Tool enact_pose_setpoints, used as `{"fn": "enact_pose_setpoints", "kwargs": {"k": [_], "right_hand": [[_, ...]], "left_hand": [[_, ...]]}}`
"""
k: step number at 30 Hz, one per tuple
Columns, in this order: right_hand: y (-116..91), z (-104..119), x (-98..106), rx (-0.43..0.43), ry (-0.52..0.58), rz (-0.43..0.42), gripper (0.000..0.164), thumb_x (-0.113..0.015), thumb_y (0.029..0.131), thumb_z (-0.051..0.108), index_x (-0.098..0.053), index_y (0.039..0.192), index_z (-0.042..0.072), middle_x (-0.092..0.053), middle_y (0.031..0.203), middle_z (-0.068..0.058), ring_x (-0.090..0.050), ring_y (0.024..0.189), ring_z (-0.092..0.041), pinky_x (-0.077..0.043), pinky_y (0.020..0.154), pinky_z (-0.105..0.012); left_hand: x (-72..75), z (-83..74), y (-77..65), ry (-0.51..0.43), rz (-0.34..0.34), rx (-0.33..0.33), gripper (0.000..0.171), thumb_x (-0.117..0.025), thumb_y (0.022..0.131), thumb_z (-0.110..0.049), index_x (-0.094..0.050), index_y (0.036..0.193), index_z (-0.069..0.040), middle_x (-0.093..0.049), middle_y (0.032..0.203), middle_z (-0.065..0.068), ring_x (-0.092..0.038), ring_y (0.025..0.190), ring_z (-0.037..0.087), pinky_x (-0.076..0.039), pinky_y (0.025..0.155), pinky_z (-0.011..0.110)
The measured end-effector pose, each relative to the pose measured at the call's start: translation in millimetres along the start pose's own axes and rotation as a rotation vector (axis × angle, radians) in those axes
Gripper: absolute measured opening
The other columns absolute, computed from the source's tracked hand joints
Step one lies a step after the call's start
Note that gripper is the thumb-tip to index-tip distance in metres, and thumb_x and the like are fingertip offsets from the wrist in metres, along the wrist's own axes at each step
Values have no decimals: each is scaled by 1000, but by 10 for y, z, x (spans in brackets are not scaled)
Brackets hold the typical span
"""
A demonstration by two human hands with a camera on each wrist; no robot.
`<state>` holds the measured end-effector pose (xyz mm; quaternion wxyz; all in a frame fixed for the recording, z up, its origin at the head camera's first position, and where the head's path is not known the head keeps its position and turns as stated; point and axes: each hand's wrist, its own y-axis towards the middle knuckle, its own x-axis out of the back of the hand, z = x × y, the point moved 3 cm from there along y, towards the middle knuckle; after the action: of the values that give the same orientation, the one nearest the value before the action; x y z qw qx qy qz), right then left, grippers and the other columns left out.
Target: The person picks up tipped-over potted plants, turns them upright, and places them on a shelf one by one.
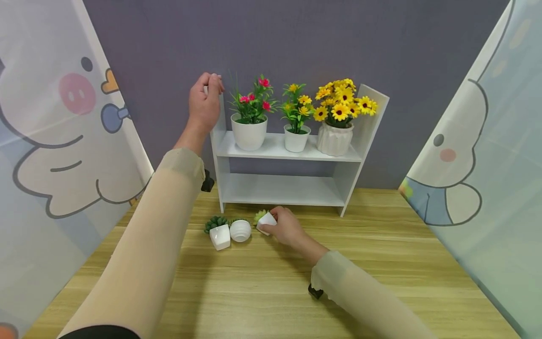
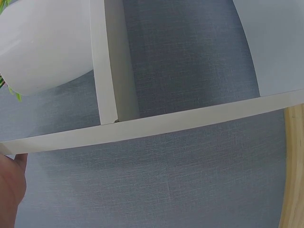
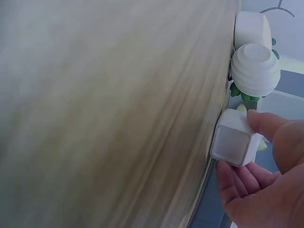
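Observation:
My left hand (image 1: 205,101) grips the top of the left side panel of a white shelf (image 1: 281,190). In the left wrist view, part of that hand (image 2: 10,183) shows at the end of the panel's edge (image 2: 166,128). My right hand (image 1: 290,227) pinches a small white square pot (image 1: 266,223) with a pale green succulent. The pot lies tipped over close to the tabletop, its base (image 3: 231,145) facing the right wrist camera. Left of it lie a round ribbed white pot (image 1: 240,231) and another square white pot (image 1: 220,237) with a dark green succulent (image 1: 216,223).
On the upper shelf board stand a pot of pink flowers (image 1: 250,133), a smaller pot of yellow flowers (image 1: 296,139) and a ribbed pot of sunflower-like blooms (image 1: 335,140). A wooden table (image 1: 381,245) supports the shelf. Cartoon-printed sheets (image 1: 63,155) hang at both sides.

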<state>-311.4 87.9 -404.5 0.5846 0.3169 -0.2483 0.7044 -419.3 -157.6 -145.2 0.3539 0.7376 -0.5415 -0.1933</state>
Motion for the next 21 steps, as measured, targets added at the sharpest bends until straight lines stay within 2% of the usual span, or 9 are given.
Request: {"fn": "enact_pose_setpoints", "kwargs": {"k": [2,8,11,21], "right_hand": [[2,4,9,16,-27,3,52,-86,97,36,-67,134,4,-69,123,-13,-68,102,-25,-61,84,-40],[-12,-7,40,87,-106,-1,50,-87,97,34,-69,132,4,-71,121,-12,-71,103,-23,-61,83,-36],[-30,-9,65,101,-130,-8,51,-87,96,34,-69,133,5,-73,121,-11,-72,104,-23,-60,83,-36],[-122,-53,142,74,-78,5,51,-88,95,31,-67,134,6,-75,125,-10,-72,112,-26,-62,90,-42]], "left_hand": [[-3,-9,-1,-7,-1,0,34,-46,118,-33,-53,85,-27,-60,102,-8,-60,143,11,-44,113,24],[-16,-21,-8,-19,-4,1,34,-47,118,-31,-57,87,-23,-62,108,1,-59,144,13,-43,117,24],[-18,-16,-6,-20,-3,6,33,-47,118,-30,-57,87,-22,-61,107,0,-59,145,13,-42,119,24],[-14,-36,-16,-15,-6,7,33,-47,118,-31,-56,86,-23,-61,106,-2,-59,144,13,-43,115,25]]}}
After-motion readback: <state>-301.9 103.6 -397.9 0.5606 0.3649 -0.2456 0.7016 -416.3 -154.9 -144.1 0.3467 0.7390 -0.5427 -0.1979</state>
